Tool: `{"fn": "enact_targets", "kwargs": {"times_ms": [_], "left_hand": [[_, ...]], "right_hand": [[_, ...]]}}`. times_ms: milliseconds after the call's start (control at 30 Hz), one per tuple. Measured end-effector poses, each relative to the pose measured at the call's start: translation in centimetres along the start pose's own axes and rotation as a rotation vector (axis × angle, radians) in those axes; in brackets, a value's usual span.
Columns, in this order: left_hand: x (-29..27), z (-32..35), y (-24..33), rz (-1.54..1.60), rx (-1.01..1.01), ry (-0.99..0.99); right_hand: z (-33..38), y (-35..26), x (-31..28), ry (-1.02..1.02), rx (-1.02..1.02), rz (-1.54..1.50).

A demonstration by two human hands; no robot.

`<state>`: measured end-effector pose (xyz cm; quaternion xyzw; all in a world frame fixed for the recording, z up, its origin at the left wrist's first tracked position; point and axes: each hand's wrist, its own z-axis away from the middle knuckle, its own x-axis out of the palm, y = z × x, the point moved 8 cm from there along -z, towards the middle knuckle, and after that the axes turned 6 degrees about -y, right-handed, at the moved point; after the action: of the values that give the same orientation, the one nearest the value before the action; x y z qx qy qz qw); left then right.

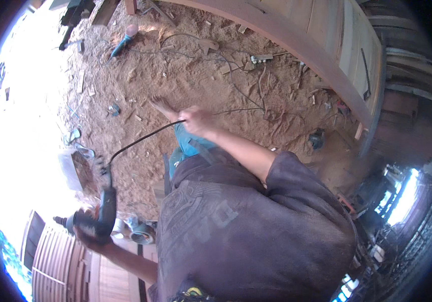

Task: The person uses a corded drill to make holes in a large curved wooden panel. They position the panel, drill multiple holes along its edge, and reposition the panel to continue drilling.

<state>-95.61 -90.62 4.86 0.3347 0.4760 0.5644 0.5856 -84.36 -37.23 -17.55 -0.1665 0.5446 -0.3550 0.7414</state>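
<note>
My left hand (89, 232) is closed around the grip of a dark power drill (102, 211) at the lower left, its chuck pointing left. The drill's black cord (140, 141) rises from the handle up to my right hand (195, 121), which pinches it at arm's length over the ground. Past that hand the cord runs on to the right across the sawdust. Below my right hand are my teal trousers (185, 145), with my bare foot (163, 105) just beyond. My purple shirt fills the lower middle.
Sawdust-covered ground (201, 75) with wood scraps and loose cables. A blue power tool (123, 42) lies at the top left, a power strip (261, 58) at the top. A large curved wooden panel (326, 45) stands at the upper right. Slatted woodwork (54, 259) and metal cans (143, 233) are at the lower left.
</note>
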Motion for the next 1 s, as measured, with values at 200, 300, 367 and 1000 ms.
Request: {"fn": "enact_targets", "kwargs": {"times_ms": [200,300,367,1000], "left_hand": [[-4.5,-5.4,10.2,0.133,0.063,0.259],[-7.5,-8.8,11.1,0.152,-0.032,0.318],[-8.7,-13.3,10.5,0.145,-0.071,0.233],[-2.8,-48.6,12.2,-0.381,0.291,-0.448]], "right_hand": [[9.3,19.9,-4.7,0.014,1.070,0.099],[8.5,18.1,-6.0,0.073,1.254,-0.086],[3.7,13.6,-6.5,0.172,1.188,-0.317],[7.6,-9.9,21.8,0.085,0.928,-0.218]]}}
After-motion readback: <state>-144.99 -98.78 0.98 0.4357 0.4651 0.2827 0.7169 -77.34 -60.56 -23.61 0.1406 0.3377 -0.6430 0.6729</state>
